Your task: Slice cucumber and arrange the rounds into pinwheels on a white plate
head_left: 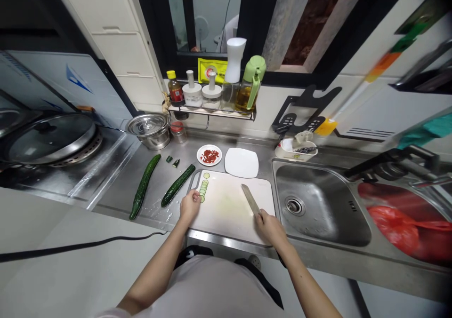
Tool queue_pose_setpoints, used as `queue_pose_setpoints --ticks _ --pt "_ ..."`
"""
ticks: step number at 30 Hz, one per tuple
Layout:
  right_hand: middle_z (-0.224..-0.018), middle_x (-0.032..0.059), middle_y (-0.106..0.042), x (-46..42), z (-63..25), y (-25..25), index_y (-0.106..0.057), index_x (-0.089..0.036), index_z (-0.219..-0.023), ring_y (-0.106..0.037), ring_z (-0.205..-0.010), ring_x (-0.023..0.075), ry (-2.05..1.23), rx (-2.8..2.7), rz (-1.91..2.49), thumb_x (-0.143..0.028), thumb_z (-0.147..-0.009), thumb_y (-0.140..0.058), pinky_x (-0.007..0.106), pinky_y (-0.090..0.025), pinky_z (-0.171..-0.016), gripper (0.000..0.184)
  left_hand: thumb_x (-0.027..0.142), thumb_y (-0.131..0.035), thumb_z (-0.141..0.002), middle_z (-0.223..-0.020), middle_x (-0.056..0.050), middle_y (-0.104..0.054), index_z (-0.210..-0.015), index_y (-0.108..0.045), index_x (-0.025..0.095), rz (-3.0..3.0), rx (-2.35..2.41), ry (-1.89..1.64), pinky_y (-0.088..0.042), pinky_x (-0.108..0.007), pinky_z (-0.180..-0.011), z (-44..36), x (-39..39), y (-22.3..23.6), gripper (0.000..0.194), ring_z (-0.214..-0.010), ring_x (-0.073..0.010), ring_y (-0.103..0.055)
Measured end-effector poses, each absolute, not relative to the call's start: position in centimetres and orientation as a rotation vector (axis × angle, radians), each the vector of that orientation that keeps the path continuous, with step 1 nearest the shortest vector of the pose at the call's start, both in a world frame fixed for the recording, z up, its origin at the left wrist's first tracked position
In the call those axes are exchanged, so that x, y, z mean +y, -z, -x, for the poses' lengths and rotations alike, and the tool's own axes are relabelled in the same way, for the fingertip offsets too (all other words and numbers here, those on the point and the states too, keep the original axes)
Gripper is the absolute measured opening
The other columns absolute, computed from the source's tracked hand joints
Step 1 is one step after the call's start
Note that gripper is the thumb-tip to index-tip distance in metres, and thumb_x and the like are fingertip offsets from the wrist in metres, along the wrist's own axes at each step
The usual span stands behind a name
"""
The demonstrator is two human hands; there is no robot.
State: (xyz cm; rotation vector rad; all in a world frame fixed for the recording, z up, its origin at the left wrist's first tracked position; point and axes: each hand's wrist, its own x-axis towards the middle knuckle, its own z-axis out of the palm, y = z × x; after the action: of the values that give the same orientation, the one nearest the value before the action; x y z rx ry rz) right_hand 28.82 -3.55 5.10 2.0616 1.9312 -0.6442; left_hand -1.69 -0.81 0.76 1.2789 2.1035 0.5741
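A white cutting board (229, 219) lies on the steel counter in front of me. Along its left side runs an overlapping row of cucumber slices (205, 186). My left hand (190, 206) is at the row's near end, its fingers pinched together at the lowest slice. In my right hand (270, 226) is a kitchen knife (250, 199), gripped by the handle, its blade angled up and left over the board's right half. One whole cucumber (178, 185) lies just left of the board, and a longer cucumber (144, 186) is farther left.
Behind the board stand a plate of chopped red pieces (209, 156) and a white square plate (241, 162). Small cucumber ends (175, 163) lie nearby. A steel sink (318, 210) is at right, a lidded pot (150, 130) and covered wok (49, 137) at left. A seasoning rack (212, 111) hangs behind.
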Motion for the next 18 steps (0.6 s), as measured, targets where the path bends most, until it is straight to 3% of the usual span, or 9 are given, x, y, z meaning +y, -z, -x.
queue_pose_setpoints --ticks 18 --pt "-0.101 0.0152 -0.071 -3.32 -28.34 -5.6 -0.056 -0.017 -0.113 -0.067 -0.095 0.026 0.662 1.915 -2.048 -0.035 -0.099 -0.027 0.03 -0.039 -0.071 0.037 0.028 -0.054 -0.086 -0.099 -0.006 -0.067 -0.088 -0.067 0.022 -1.54 2.197 -0.524 -0.044 -0.03 -0.079 1.76 -0.78 -0.73 0.014 -0.093 -0.0217 -0.061"
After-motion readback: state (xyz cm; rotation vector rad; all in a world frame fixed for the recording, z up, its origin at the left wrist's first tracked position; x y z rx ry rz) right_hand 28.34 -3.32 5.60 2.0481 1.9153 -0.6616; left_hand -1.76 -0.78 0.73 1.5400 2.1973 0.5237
